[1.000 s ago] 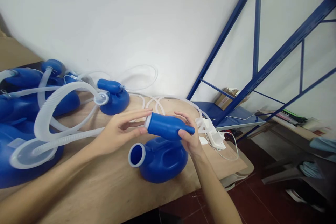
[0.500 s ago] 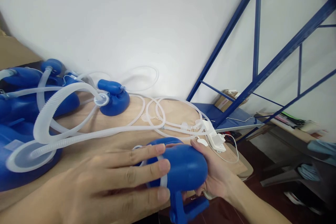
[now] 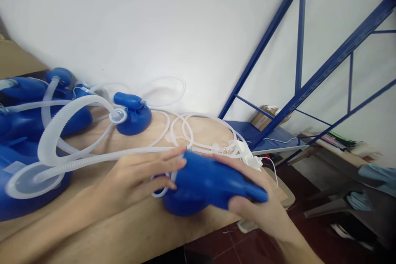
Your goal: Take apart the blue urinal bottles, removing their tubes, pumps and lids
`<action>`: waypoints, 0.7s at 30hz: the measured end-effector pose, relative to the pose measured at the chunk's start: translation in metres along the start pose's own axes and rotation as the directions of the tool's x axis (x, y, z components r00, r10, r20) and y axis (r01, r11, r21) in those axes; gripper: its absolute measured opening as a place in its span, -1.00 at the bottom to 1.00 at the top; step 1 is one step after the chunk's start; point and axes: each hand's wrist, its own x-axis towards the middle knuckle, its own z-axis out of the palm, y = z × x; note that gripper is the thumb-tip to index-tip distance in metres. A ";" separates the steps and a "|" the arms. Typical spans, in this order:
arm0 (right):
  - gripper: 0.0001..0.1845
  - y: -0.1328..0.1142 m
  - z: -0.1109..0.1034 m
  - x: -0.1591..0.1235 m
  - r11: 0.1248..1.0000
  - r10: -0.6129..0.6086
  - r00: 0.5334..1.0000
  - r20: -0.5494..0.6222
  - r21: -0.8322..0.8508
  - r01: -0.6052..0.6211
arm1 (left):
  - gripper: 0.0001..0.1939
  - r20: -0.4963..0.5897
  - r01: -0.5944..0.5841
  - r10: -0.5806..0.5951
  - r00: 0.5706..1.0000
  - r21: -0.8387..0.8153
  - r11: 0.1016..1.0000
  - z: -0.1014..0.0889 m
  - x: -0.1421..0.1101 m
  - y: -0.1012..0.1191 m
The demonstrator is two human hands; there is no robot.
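Note:
My right hand (image 3: 260, 198) grips a blue plastic funnel-shaped piece (image 3: 213, 179) by its narrow end, holding it sideways over the table edge. My left hand (image 3: 139, 177) rests its fingers on the wide white-rimmed end of that piece, fingers stretched and pinching at the rim. Under the piece sits a blue plastic bottle (image 3: 179, 206) on the wooden table (image 3: 123, 231); its white-rimmed mouth is mostly hidden by my left fingers.
A corrugated white hose (image 3: 62, 123) and thin clear tubing (image 3: 185, 132) lie across the table. Other blue bottles (image 3: 133, 113) crowd the left and back. A white clip part (image 3: 244, 148) lies at the right end. A blue metal rack (image 3: 297, 90) stands to the right.
Both hands pulled the blue piece close to the camera, then set it back down over the blue bottle. My right hand has shifted to its narrow end.

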 end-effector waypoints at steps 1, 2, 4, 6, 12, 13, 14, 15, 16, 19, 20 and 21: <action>-0.34 0.004 -0.003 0.008 0.994 -0.059 0.998 -0.011 -0.094 0.058 | -0.31 -0.016 0.015 -0.015 1.000 -0.007 1.000 0.002 0.004 -0.005; -0.34 0.011 -0.007 0.017 0.984 -0.100 0.995 -0.016 -0.149 0.096 | -0.25 -0.042 0.035 -0.036 0.998 -0.016 0.999 0.004 0.009 -0.009; -0.31 0.036 -0.020 0.040 0.960 -0.170 0.984 -0.050 -0.234 0.154 | -0.19 -0.097 0.143 -0.147 0.984 -0.043 0.989 0.004 0.018 -0.013; -0.34 0.071 -0.039 0.066 0.911 -0.215 0.968 -0.127 -0.383 0.152 | -0.34 -0.047 0.261 -0.264 0.963 -0.064 0.963 0.001 0.024 -0.012; -0.39 0.179 -0.104 0.137 0.702 -0.064 0.972 -0.228 -0.703 -0.119 | -0.31 0.576 0.204 -0.289 0.765 0.209 0.956 -0.006 0.009 -0.011; -0.42 0.191 -0.110 0.145 0.690 -0.034 0.977 -0.212 -0.712 -0.131 | -0.27 0.595 0.148 -0.274 0.755 0.253 0.956 -0.005 0.005 -0.013; -0.44 0.202 -0.115 0.150 0.683 -0.009 0.981 -0.192 -0.718 -0.134 | -0.26 0.598 0.106 -0.260 0.758 0.281 0.954 -0.003 0.001 -0.015; -0.44 0.211 -0.118 0.155 0.677 0.010 0.985 -0.170 -0.724 -0.132 | -0.28 0.595 0.078 -0.248 0.765 0.297 0.952 -0.002 -0.002 -0.018; -0.44 0.218 -0.119 0.158 0.670 0.027 0.988 -0.149 -0.731 -0.128 | -0.33 0.587 0.059 -0.237 0.774 0.306 0.950 -0.001 -0.003 -0.020; -0.33 0.230 -0.121 0.162 0.663 0.065 0.994 -0.090 -0.740 -0.111 | -0.43 0.570 0.042 -0.232 0.788 0.327 0.944 -0.002 -0.004 -0.025; -0.28 0.232 -0.121 0.162 0.664 0.076 0.994 -0.074 -0.740 -0.106 | -0.44 0.569 0.046 -0.243 0.785 0.338 0.940 -0.004 -0.004 -0.026; -0.24 0.233 -0.123 0.162 0.666 0.083 0.994 -0.066 -0.739 -0.104 | -0.44 0.570 0.052 -0.259 0.780 0.353 0.934 -0.007 -0.003 -0.027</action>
